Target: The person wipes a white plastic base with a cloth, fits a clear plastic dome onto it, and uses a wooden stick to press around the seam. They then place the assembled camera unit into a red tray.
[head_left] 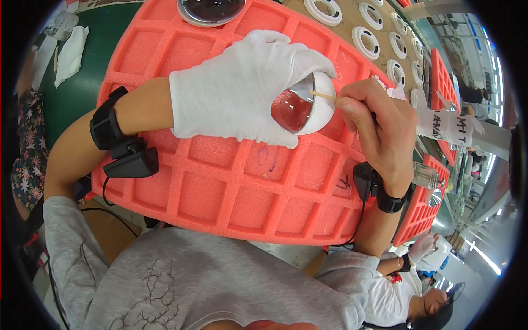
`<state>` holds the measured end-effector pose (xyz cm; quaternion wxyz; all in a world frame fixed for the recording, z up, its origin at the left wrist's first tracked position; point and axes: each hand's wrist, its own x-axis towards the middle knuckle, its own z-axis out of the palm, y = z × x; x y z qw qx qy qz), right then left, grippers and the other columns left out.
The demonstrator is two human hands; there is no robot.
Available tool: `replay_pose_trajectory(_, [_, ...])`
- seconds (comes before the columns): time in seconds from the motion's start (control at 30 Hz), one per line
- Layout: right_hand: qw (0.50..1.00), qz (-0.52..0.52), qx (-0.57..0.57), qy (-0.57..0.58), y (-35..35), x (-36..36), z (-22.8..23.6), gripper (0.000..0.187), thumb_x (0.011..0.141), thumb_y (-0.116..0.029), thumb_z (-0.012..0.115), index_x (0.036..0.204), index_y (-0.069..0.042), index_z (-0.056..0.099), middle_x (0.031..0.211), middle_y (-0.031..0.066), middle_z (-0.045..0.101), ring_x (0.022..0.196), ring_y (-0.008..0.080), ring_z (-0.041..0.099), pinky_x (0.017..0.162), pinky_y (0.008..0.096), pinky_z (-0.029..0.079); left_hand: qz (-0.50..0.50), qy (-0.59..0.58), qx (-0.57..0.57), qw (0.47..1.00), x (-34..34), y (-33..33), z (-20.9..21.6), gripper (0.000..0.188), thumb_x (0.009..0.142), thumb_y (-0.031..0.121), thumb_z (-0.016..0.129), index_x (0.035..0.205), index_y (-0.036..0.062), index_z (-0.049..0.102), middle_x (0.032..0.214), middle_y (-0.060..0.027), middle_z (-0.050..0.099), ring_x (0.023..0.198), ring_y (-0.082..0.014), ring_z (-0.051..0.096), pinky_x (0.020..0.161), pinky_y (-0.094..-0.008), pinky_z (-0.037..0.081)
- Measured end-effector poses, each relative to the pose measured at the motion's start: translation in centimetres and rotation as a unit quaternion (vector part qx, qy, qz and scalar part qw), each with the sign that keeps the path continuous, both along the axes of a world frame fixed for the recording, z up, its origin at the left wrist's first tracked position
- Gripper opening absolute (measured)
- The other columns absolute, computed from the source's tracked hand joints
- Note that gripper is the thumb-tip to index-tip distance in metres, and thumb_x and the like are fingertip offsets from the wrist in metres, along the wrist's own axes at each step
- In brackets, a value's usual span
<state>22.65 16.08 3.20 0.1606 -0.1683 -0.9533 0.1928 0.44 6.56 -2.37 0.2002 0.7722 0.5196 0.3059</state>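
Observation:
My left hand (pixel 236 91), in a white glove, is closed around a round part (pixel 324 116) with a white shell and a shiny, mirrored face that reflects red. Bare, my right hand (pixel 385 124) pinches a thin wooden stick (pixel 324 95) between thumb and fingers. The stick's tip lies over the part's mirrored face near its white rim; whether it touches cannot be told. Both hands are above a pink foam tray (pixel 225 184) divided into square pockets. Another round, glossy part (pixel 212 10) sits at the tray's far edge.
Several white rings (pixel 366 43) lie on a brown board at the far right. A taped post (pixel 448 126) stands beyond my right hand, near a glass bottle (pixel 425 176) and another pink foam tray (pixel 419 212). A white cloth (pixel 71 58) rests on the green table. A co-worker's gloved hand (pixel 422 247) shows lower right.

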Motion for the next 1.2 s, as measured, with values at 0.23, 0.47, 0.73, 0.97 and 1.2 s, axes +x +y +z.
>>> replay_pose_trajectory(0.23, [0.995,-0.047,-0.081,-0.027,-1.2,-0.4,1.2,0.008,0.095,-0.010,0.068,0.099,-0.005,0.064,0.072,0.0082,0.067,0.059,0.0216,0.066,0.053,0.0314,0.047,0.006,-0.004,0.010,1.000,-0.1,-0.2,-0.1,0.081,0.061,0.023,0.089,0.134,0.0168,0.057,0.126,-0.0069,0.061,0.123,-0.0352,0.052,0.104,-0.0454,0.043])
replay_pose_trajectory(0.47, [0.999,-0.011,-0.040,0.016,-0.3,-0.2,0.2,0.014,0.092,-0.007,0.071,0.100,-0.002,0.061,0.075,0.0082,0.070,0.066,0.0198,0.072,0.058,0.0287,0.052,-0.011,-0.018,0.016,1.000,-0.1,-0.1,0.0,0.078,0.060,0.023,0.089,0.132,0.0160,0.059,0.124,-0.0060,0.063,0.122,-0.0346,0.053,0.103,-0.0451,0.044])
replay_pose_trajectory(0.73, [0.995,-0.020,-0.093,0.037,-0.3,-0.1,-0.4,0.014,0.092,-0.005,0.072,0.098,-0.001,0.060,0.080,0.0094,0.073,0.070,0.0209,0.073,0.062,0.0262,0.055,-0.004,-0.020,-0.012,1.000,-0.1,0.0,-0.1,0.078,0.061,0.023,0.089,0.132,0.0166,0.059,0.125,-0.0052,0.063,0.122,-0.0343,0.053,0.104,-0.0448,0.043])
replay_pose_trajectory(0.97, [0.998,-0.021,-0.059,0.024,-0.3,-0.2,-0.3,0.015,0.091,-0.006,0.073,0.098,-0.001,0.061,0.080,0.0104,0.072,0.069,0.0215,0.073,0.061,0.0277,0.053,-0.005,-0.015,0.000,1.000,-0.3,0.0,-0.3,0.079,0.061,0.024,0.088,0.134,0.0176,0.058,0.127,-0.0048,0.062,0.124,-0.0358,0.050,0.105,-0.0455,0.042])
replay_pose_trajectory(1.2, [1.000,-0.018,-0.022,0.005,-0.3,-0.2,-0.1,0.011,0.092,-0.009,0.071,0.097,-0.003,0.063,0.078,0.0099,0.069,0.065,0.0257,0.069,0.059,0.0320,0.050,-0.004,-0.018,-0.017,1.000,-0.2,0.0,-0.1,0.080,0.061,0.025,0.088,0.135,0.0187,0.057,0.129,-0.0044,0.061,0.127,-0.0367,0.048,0.107,-0.0459,0.041])
